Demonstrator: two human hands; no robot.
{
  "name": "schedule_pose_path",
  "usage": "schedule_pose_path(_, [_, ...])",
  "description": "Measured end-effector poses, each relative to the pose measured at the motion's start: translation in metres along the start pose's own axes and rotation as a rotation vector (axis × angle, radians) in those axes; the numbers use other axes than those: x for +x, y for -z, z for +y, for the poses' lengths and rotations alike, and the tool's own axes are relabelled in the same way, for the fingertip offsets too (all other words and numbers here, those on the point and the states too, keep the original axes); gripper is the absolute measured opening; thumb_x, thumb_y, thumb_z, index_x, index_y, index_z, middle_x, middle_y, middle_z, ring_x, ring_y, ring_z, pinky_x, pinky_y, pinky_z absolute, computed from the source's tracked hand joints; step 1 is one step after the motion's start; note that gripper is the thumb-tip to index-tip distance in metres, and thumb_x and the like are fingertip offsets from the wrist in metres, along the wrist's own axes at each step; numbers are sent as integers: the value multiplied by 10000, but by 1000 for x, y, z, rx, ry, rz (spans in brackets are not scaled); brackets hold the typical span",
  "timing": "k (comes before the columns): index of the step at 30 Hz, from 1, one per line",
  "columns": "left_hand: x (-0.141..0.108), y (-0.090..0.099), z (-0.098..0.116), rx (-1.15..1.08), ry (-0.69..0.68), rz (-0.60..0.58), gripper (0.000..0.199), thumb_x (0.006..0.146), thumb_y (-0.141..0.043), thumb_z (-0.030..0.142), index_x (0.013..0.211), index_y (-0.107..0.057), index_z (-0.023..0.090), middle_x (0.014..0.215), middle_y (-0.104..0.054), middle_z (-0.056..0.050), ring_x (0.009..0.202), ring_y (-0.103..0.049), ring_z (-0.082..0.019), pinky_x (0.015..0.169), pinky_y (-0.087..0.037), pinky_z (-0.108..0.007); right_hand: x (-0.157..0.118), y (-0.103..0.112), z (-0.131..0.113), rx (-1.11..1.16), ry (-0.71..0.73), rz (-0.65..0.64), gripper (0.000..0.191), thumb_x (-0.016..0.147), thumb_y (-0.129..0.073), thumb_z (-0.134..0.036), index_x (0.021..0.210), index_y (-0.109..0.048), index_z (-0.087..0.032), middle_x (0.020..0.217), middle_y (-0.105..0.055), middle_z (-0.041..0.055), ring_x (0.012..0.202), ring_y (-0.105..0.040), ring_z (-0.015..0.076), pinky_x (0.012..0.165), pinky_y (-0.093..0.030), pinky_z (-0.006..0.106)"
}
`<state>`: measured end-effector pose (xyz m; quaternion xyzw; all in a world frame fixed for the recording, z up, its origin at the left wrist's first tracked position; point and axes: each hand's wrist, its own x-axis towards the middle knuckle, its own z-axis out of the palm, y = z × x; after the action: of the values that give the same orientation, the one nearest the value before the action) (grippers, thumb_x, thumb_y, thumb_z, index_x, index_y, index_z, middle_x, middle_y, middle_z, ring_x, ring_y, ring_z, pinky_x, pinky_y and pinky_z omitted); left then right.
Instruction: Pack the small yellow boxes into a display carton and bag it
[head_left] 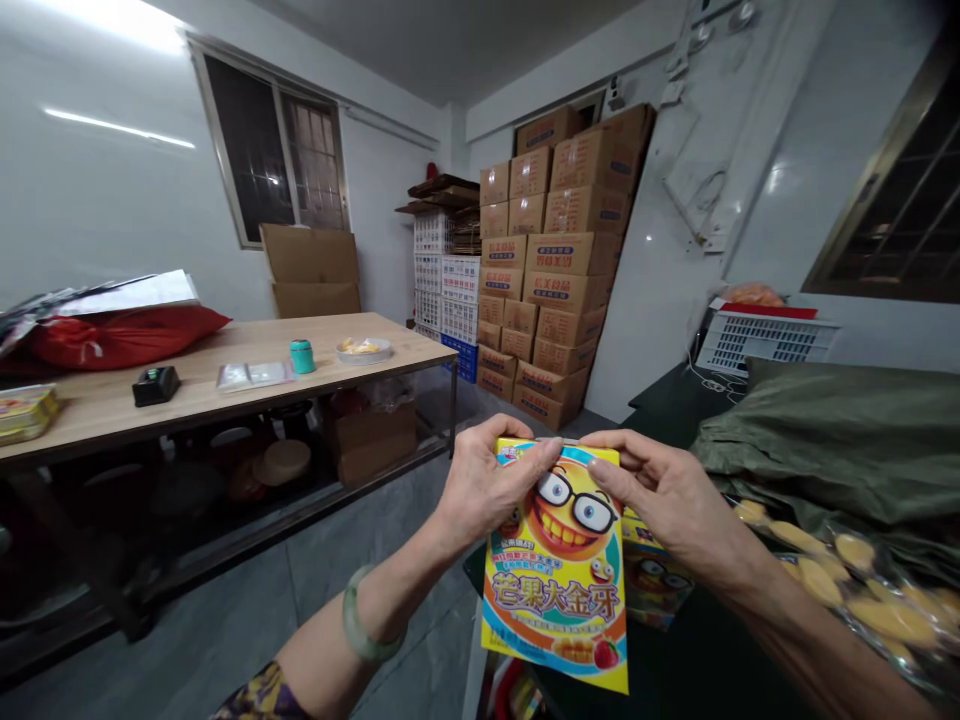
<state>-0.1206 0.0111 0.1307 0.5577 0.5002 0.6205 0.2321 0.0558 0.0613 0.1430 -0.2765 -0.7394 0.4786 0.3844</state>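
Both hands pinch the top edge of a yellow printed candy packet (556, 560), held upright with its cartoon face in glasses toward me. My left hand (499, 470) grips the upper left part, thumb on the front and fingers behind. On the upper right, my right hand (652, 480) has its thumb on the front and its index finger along the top. Behind the packet, near my right wrist, a similar printed packet (656, 580) lies on the dark table (675, 660). Yellow pieces in clear wrap (855, 590) lie at the right, partly under my forearm.
A wooden table (352, 345) at the left carries a teal jar (302, 356), a shallow dish (364, 350) and a red bag (120, 335). Stacked cartons (562, 270) stand at the back. Green cloth (847, 430) and a white crate (772, 340) are at the right.
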Motion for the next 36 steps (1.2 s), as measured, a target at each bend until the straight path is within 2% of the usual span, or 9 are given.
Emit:
schedule_pose_path(8, [9, 1, -5, -91, -164, -366, 414, 765, -675, 342, 1134, -603, 169, 936, -635, -59, 834, -597, -152, 727, -486, -249, 16, 37, -8, -235, 1, -424, 246, 752, -689, -372, 930, -718, -205, 928, -716, 47, 857, -672, 230, 713, -550, 305])
schedule_pose_path(10, [26, 4, -10, -249, -193, -262, 434, 755, -683, 375, 1139, -600, 190, 969, -626, -59, 844, -602, -150, 736, -490, -253, 24, 61, -19, -281, 7, -308, 270, 720, -715, -399, 891, -722, -190, 868, -716, 53, 771, -668, 217, 629, -537, 286])
schedule_pose_path(13, [58, 3, -32, -341, -185, -25, 369, 758, -660, 418, 1034, -628, 176, 938, -634, -54, 785, -602, -128, 703, -483, -240, 35, 100, -25, -273, 54, 73, 319, 654, -758, -425, 853, -702, -182, 780, -695, 44, 644, -620, 160, 539, -490, 256])
schedule_pose_path(17, [85, -17, -72, 16, -156, -186, 240, 766, -605, 351, 863, -657, 138, 770, -661, -39, 683, -585, -123, 643, -463, -233, 51, 130, -2, -243, 148, 428, 271, 642, -772, -342, 835, -668, -182, 754, -669, 34, 615, -567, 118, 569, -461, 266])
schedule_pose_path(24, [74, -44, -100, 252, -185, -292, 142, 746, -570, 225, 794, -681, 149, 758, -671, -45, 677, -571, -137, 622, -446, -241, 64, 123, 48, -68, 43, 415, 322, 615, -792, -376, 834, -624, -210, 757, -663, 23, 647, -583, 148, 602, -493, 296])
schedule_pose_path(27, [68, -39, -99, 292, -271, -82, 201, 766, -597, 286, 903, -666, 155, 883, -664, -79, 783, -588, -165, 702, -473, -279, 59, 117, 47, -58, 10, 342, 355, 598, -802, -404, 835, -639, -196, 783, -675, 26, 656, -596, 145, 597, -501, 285])
schedule_pose_path(30, [68, -29, -90, 233, -260, 117, 488, 714, -675, 393, 1129, -593, 151, 1085, -627, -130, 973, -586, -228, 787, -496, -334, 53, 109, 40, -84, -30, 241, 371, 628, -774, -449, 858, -656, -182, 847, -692, 52, 683, -617, 158, 584, -504, 276])
schedule_pose_path(32, [66, -25, -80, 129, -174, -3, 625, 680, -712, 446, 1214, -552, 164, 1172, -611, -140, 1059, -578, -265, 819, -507, -358, 50, 102, 34, -45, -53, 160, 401, 649, -754, -474, 905, -657, -181, 892, -702, 64, 739, -642, 180, 621, -522, 288])
schedule_pose_path(36, [48, -24, -60, -224, 122, -461, 516, 744, -663, 504, 1122, -616, 156, 1070, -684, -121, 945, -656, -278, 789, -547, -380, 43, 87, 23, 19, -78, 33, 448, 682, -727, -502, 973, -642, -171, 945, -699, 75, 799, -651, 194, 692, -528, 304])
